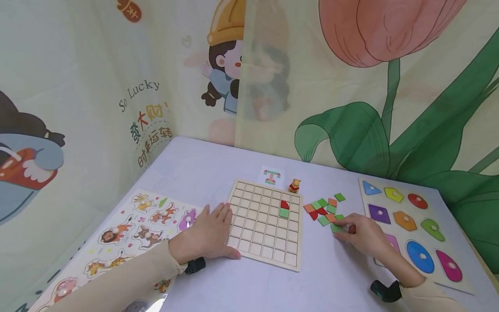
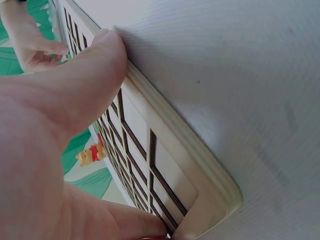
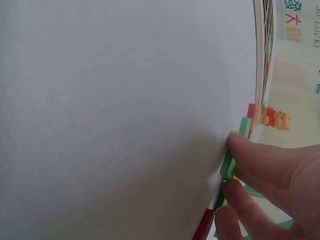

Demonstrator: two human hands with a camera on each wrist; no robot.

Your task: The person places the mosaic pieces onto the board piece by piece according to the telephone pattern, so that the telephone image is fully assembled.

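Note:
A wooden grid board (image 1: 265, 225) lies on the table, holding a red curved-edge tile (image 1: 285, 204) and a green square tile (image 1: 284, 212) in adjoining cells toward its right side. My left hand (image 1: 208, 234) rests against the board's left side with fingers extended; its thumb touches the near edge, as the left wrist view also shows. To the right of the board, my right hand (image 1: 364, 234) pinches a green tile (image 3: 228, 164) between thumb and fingers, at the near end of a loose pile of green, orange and red tiles (image 1: 322, 203).
A pattern card (image 1: 271, 177) and a small bear figure (image 1: 294, 186) stand beyond the board. An animal puzzle sheet (image 1: 128, 234) lies left, partly under the left arm. On the right is a shape puzzle board (image 1: 405, 221) with knobbed pieces. Printed curtains hang behind the table.

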